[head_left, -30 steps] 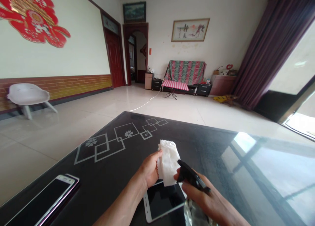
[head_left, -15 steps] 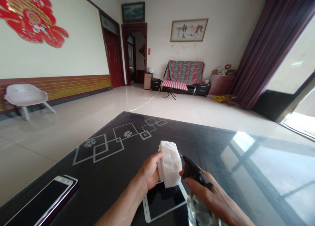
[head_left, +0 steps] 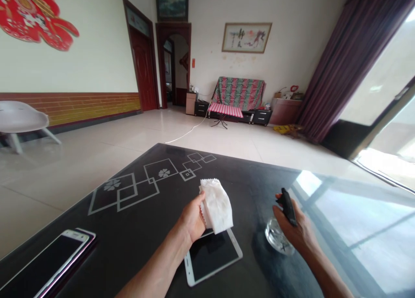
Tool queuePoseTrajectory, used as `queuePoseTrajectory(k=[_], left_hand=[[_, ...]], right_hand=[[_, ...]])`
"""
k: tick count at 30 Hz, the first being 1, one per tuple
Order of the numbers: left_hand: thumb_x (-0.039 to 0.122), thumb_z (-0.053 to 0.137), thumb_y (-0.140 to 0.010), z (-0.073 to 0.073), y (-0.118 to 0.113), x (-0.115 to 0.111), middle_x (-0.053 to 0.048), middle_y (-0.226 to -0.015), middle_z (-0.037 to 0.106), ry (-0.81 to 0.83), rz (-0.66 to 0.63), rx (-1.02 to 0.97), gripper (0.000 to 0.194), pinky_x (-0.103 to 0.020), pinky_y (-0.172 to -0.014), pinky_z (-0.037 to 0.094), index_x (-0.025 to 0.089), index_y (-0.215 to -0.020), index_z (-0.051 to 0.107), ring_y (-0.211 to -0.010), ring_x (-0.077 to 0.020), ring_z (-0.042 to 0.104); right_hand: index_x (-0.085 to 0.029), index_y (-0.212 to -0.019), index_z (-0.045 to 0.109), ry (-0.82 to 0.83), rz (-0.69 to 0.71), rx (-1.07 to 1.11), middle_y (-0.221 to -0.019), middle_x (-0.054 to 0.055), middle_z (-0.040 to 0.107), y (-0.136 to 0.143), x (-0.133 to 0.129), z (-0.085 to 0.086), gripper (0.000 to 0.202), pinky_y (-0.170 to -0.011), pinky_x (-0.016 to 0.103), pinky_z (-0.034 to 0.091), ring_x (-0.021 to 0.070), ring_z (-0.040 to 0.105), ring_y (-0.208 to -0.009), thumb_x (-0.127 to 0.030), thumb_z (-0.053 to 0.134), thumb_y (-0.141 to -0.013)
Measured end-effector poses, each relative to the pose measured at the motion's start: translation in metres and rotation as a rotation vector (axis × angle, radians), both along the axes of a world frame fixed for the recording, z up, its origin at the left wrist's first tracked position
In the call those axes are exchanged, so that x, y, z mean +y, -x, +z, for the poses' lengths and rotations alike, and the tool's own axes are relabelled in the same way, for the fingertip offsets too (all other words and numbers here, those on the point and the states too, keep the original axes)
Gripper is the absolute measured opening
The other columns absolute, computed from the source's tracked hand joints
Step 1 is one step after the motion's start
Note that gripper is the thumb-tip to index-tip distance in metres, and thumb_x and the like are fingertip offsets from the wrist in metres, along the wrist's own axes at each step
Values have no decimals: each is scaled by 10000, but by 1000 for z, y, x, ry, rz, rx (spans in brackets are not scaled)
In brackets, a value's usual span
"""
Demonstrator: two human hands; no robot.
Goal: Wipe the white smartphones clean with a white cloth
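A folded white cloth [head_left: 218, 206] with zigzag edges is pinched in my left hand [head_left: 193, 220], thumb on its near side. Below the cloth, a white phone [head_left: 214, 257] with a dark screen lies face up on the black table; the cloth and hand cover its upper end. To the right, my right hand [head_left: 296, 224] is wrapped round the neck of a spray bottle [head_left: 279, 237] with a black trigger head and a clear body. The bottle is at the table surface; whether it rests there I cannot tell.
More phones [head_left: 48, 263], one stacked on another, lie at the table's left. The glossy black table [head_left: 246, 194] has grey square and flower patterns and reflects the window on its right. Beyond are a white chair [head_left: 24, 118] and a small table with a striped cover [head_left: 226, 110].
My right hand has moved right with the spray bottle, away from the cloth. My left hand still holds the cloth above the phone. The view has shifted slightly.
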State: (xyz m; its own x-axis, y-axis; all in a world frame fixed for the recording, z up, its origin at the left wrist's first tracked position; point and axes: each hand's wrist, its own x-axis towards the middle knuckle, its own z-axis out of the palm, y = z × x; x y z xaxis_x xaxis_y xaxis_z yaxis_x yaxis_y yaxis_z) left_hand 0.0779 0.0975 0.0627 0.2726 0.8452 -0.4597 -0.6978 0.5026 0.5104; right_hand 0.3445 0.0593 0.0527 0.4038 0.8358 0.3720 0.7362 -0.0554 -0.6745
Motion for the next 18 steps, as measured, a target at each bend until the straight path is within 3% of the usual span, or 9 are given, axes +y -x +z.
queuePoseTrajectory(k=[6, 11, 18], left_hand=[[288, 486, -935, -6, 1, 5, -142, -914, 727, -8, 2, -5, 322, -364, -802, 554, 50, -1117, 604, -787, -244, 709], [288, 478, -938, -5, 2, 3, -146, -913, 727, 3, 3, 19, 321, -366, -793, 559, 54, -1118, 603, -786, -245, 711], [260, 470, -941, 1, 0, 2, -128, -882, 732, -6, 11, 28, 265, -358, -761, 572, 73, -1030, 636, -754, -230, 713]], right_hand=[[-225, -1197, 557, -66, -137, -1, -1024, 93, 680, -34, 4, -9, 555, -839, 403, 491, 291, 648, -964, -521, 531, -728], [-226, -1186, 542, -19, -99, 63, -952, 72, 670, -45, 2, -14, 589, -778, 393, 503, 280, 659, -906, -567, 607, -711], [-193, -1307, 421, 100, -23, -6, -868, 71, 658, -46, -13, -7, 792, -645, 361, 522, 266, 664, -763, -597, 656, -667]])
